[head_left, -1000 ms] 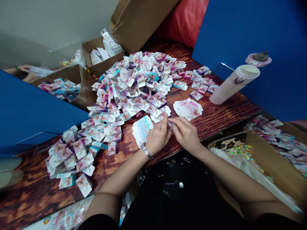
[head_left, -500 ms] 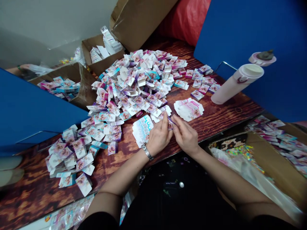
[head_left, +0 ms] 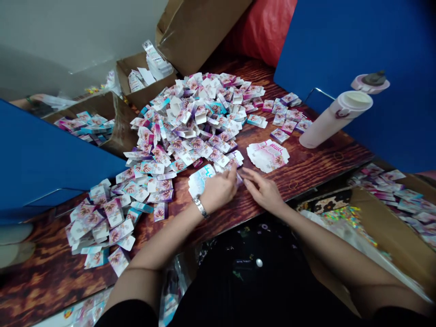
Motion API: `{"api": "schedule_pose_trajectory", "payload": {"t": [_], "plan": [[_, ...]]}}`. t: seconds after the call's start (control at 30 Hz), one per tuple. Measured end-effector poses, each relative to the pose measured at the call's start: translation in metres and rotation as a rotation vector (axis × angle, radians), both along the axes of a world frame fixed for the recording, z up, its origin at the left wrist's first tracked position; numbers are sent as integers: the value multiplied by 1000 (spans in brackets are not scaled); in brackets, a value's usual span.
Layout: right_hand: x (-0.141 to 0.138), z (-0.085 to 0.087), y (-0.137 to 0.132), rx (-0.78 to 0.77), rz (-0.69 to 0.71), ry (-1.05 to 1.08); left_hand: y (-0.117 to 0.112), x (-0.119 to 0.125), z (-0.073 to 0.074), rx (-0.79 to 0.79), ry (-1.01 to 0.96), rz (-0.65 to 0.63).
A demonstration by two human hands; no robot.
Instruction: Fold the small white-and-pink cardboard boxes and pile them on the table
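A fanned stack of flat printed cartons lies on the wood-grain worktop, partly under the left hand, whose fingers curl down beside a small carton. The right hand reaches in with fingers extended, tips just beside that carton; whether either hand pinches it cannot be told. A large heap of cartons lies beyond.

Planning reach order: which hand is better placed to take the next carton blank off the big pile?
Left, probably: the left hand sits at the edge of the pile of printed carton blanks, while the right hand lies further off, nearer the fanned stack.
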State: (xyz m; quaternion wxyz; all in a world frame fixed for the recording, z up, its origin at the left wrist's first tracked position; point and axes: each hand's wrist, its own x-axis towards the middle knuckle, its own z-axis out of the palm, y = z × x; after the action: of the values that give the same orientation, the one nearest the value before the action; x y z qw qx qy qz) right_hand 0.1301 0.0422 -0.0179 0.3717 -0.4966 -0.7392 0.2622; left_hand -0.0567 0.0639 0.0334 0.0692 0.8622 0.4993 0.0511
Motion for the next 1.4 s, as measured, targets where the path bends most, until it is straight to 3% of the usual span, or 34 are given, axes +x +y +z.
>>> {"api": "schedule_pose_trajectory", "payload": {"t": [0.13, 0.2, 0.27, 0.37, 0.43, 0.5, 0.77, 1.0, 1.2, 1.4], "plan": [[10, 0, 38, 3, 24, -289, 41, -21, 48, 430, -249, 221], [4, 1, 58, 41, 97, -450, 48, -22, 55, 530, -329, 203], [-6, 3, 74, 75, 141, -615, 41, -17, 44, 487, -292, 107], [-17, 5, 85, 59, 163, -814, 22, -9, 8, 269, -86, -6], [-19, 6, 84, 56, 188, -884, 12, -7, -13, 158, 53, -6], [-16, 7, 77, 80, 205, -929, 10, -10, -24, 121, 140, 24], [-4, 8, 55, 107, 235, -1047, 24, -21, -18, 230, 167, 201], [-4, 15, 47, 84, 266, -1078, 5, 0, -34, 117, 65, -23], [0, 12, 37, 118, 285, -1096, -2, 13, -34, 46, 160, -39], [7, 19, 37, 13, 248, -968, 2, 17, -33, 46, 175, 21]]}}
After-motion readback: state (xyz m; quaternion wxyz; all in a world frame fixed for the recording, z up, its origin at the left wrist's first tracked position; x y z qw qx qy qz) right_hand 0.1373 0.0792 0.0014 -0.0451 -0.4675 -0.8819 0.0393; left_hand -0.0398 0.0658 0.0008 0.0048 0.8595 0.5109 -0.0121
